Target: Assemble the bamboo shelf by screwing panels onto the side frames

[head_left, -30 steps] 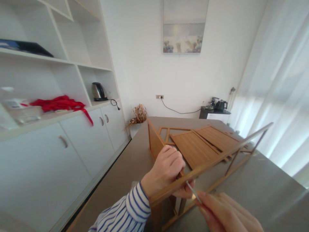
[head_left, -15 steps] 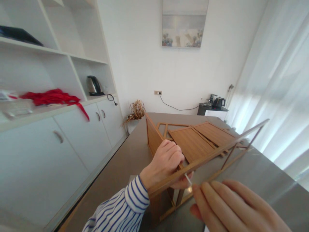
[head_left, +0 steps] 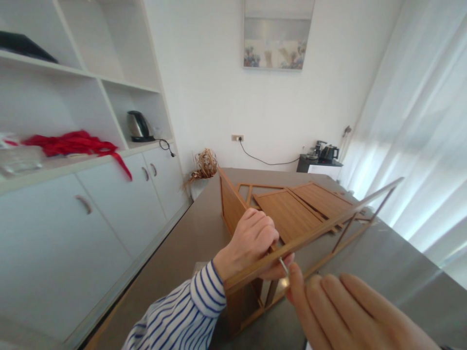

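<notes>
My left hand (head_left: pixel 251 243), in a blue-and-white striped sleeve, is closed around the top corner of an upright brown wooden frame (head_left: pixel 321 228), where its long rail meets a slatted side panel (head_left: pixel 230 206). My right hand (head_left: pixel 339 311) is low at the front, fingers pressed together on a thin metal key (head_left: pixel 283 267) whose tip sits at the rail just under my left fingers. The frame stands on a brown table (head_left: pixel 189 243).
Flat wooden panels (head_left: pixel 302 204) and an open frame piece lie on the table beyond. White cabinets with a red cloth (head_left: pixel 73 143) and a kettle (head_left: pixel 136 126) run along the left. A side table with a kettle set (head_left: pixel 323 155) and white curtains are at the right.
My right hand has come closer to the frame, bringing the metal key up against the rail. The view has drifted slightly; my left hand keeps its hold.
</notes>
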### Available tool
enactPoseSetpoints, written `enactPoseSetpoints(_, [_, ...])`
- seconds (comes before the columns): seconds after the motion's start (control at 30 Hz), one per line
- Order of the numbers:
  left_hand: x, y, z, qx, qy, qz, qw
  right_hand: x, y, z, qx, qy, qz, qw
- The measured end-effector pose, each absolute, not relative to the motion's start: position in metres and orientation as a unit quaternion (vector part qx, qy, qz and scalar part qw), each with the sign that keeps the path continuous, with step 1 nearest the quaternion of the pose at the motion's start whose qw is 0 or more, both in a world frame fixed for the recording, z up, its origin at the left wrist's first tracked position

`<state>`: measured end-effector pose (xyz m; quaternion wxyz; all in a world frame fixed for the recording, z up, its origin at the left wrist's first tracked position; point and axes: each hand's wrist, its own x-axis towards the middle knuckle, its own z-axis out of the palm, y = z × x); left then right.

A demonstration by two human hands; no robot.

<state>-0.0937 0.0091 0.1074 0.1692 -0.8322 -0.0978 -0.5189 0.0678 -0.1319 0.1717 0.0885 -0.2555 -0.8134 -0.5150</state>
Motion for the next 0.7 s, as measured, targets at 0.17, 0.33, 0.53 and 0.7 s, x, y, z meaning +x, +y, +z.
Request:
enactPoseSetpoints(0.17, [-0.091, 0.008, 0.109, -0.824, -0.089, -0.533, 0.168, 0.068, -0.128, 0.164, -0.272, -0.823, -0.479, 0.141])
enactPoseSetpoints(0.33, [-0.089, 0.007, 0.113, -0.813, -0.081, -0.55, 0.176, 0.063, -0.123, 0.145, -0.32, -0.826, -0.388, 0.256])
enactPoseSetpoints(0.53, [-0.087, 0.005, 0.113, -0.809, -0.087, -0.555, 0.172, 0.047, -0.12, 0.112, -0.397, -0.772, -0.288, 0.404])
enactPoseSetpoints(0.7, [-0.087, 0.004, 0.113, -0.807, -0.086, -0.559, 0.172, 0.035, -0.126, 0.099, -0.475, -0.725, -0.21, 0.453])
